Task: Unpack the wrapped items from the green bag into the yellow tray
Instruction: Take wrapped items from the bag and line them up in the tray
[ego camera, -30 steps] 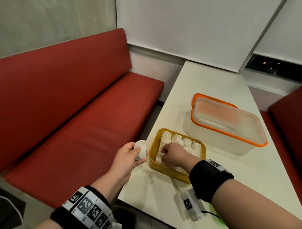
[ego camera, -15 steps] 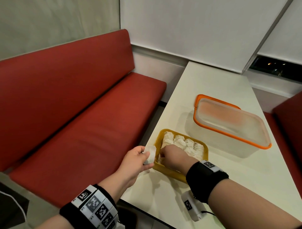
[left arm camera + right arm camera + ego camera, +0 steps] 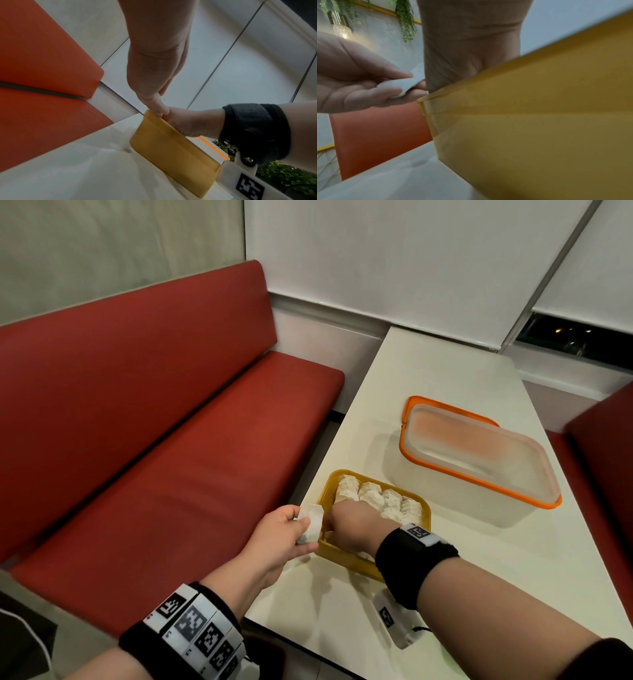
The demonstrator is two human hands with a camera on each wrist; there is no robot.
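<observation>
The yellow tray (image 3: 342,556) sits at the near left corner of the white table (image 3: 513,594), at about 6 o'clock in the head view. A row of white wrapped items (image 3: 373,496) lies packed along its far side. The left hand (image 3: 281,534) hovers at the tray's 9 o'clock edge, touching the rim, with thumb and fingers pinching one more wrapped item (image 3: 311,523) just outside the rim; the right wrist view shows that paper-white piece (image 3: 399,83) resting across the curled fingers (image 3: 373,97). The right hand (image 3: 352,525) reaches down into the tray's near left corner, knuckles up and fingers curled under; whether it grips anything there I cannot tell, since the fingertips are hidden behind the tray wall (image 3: 530,115). At 2 o'clock from the tray stands a frosted plastic container with an orange rim (image 3: 479,470), well apart from both hands. A red bench (image 3: 154,422) runs along the table's 9 o'clock side.
</observation>
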